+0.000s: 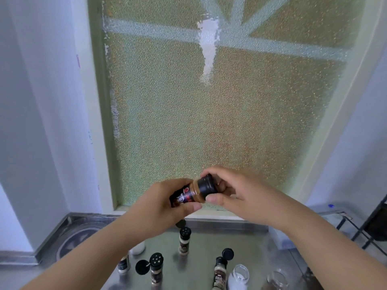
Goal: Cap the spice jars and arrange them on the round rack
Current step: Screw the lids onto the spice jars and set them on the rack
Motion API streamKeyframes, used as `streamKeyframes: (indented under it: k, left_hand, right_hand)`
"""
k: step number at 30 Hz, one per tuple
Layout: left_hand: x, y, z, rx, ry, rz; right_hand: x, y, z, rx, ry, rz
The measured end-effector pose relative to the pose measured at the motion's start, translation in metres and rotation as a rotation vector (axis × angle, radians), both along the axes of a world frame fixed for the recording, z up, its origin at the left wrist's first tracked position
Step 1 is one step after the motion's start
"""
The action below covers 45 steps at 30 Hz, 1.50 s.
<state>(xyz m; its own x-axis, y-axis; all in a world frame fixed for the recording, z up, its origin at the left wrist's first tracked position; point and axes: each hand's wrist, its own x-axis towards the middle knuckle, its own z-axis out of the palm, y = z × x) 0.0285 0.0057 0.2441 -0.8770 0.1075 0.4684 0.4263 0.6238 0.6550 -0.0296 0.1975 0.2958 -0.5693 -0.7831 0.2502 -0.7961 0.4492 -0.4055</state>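
Note:
I hold a spice jar (pixel 189 194) with a dark label and brown powder tilted in the air in front of a frosted window. My left hand (pixel 161 206) grips its body. My right hand (pixel 232 191) curls round the black cap (pixel 207 185) at the jar's top. Below, on the steel counter (pixel 201 237), stand several more spice jars: one (pixel 184 240) at the middle, one (pixel 156 268) with its flip lid open, one (pixel 219 273) at the right with its lid up. A round rack is not in view.
A clear glass jar (pixel 238 277) with white powder and another glass jar (pixel 277 279) stand at the lower right. A white container (pixel 138 248) sits behind my left forearm. A sink bowl (pixel 77 239) lies at the left, a black wire frame (pixel 368 227) at the right.

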Motion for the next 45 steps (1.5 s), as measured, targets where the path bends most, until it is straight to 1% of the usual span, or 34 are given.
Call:
streamKeyframes:
  k: [3, 5, 8, 12, 15, 19, 23, 26, 29, 31, 33, 35, 38, 39, 41, 43, 45]
  left_hand:
    - [0.007, -0.005, -0.004, 0.017, -0.010, 0.027]
    - [0.011, -0.012, -0.004, 0.031, -0.044, 0.049]
    - [0.019, -0.025, -0.002, 0.060, -0.128, 0.025]
    - [0.030, -0.050, 0.000, 0.086, -0.247, 0.000]
    - [0.039, -0.067, -0.003, 0.225, -0.375, -0.028]
    - [0.054, -0.091, -0.011, 0.350, -0.468, -0.025]
    - [0.066, -0.121, -0.015, 0.395, -0.505, -0.074]
    - [0.070, -0.136, -0.020, 0.401, -0.466, -0.046]
    - [0.072, -0.144, -0.031, 0.424, -0.361, 0.007]
    - [0.072, -0.154, -0.042, 0.400, -0.344, 0.043]
    - [0.068, -0.170, -0.056, 0.320, -0.368, 0.085]
    - [0.062, -0.190, -0.073, 0.202, -0.396, 0.182]
    - [0.055, -0.217, -0.100, 0.131, -0.422, 0.317]
    - [0.055, -0.224, -0.107, 0.134, -0.435, 0.358]
    - [0.057, -0.238, -0.120, 0.219, -0.467, 0.443]
    - [0.060, -0.255, -0.133, 0.291, -0.460, 0.533]
    - [0.059, -0.272, -0.145, 0.311, -0.450, 0.628]
  right_hand:
    - [-0.001, -0.010, -0.005, 0.006, -0.013, 0.017]
    - [-0.003, -0.018, -0.010, -0.057, -0.117, 0.050]
    - [-0.006, -0.033, -0.019, -0.099, -0.237, 0.090]
    - [-0.006, -0.058, -0.028, -0.077, -0.278, 0.143]
    - [-0.004, -0.082, -0.032, -0.082, -0.277, 0.165]
    - [0.002, -0.115, -0.036, -0.035, -0.257, 0.237]
    - [0.011, -0.142, -0.039, -0.032, -0.263, 0.274]
    - [0.016, -0.163, -0.040, -0.038, -0.214, 0.292]
    - [0.018, -0.184, -0.043, -0.039, -0.212, 0.304]
    - [0.017, -0.198, -0.050, -0.018, -0.197, 0.293]
    - [0.018, -0.214, -0.062, 0.040, -0.175, 0.257]
    - [0.020, -0.232, -0.080, 0.115, -0.149, 0.206]
    - [0.024, -0.263, -0.108, 0.106, -0.203, 0.144]
    - [0.024, -0.273, -0.117, 0.093, -0.239, 0.128]
    - [0.022, -0.291, -0.136, 0.086, -0.304, 0.111]
    - [0.017, -0.301, -0.150, 0.093, -0.355, 0.099]
    - [0.007, -0.305, -0.160, 0.117, -0.385, 0.067]
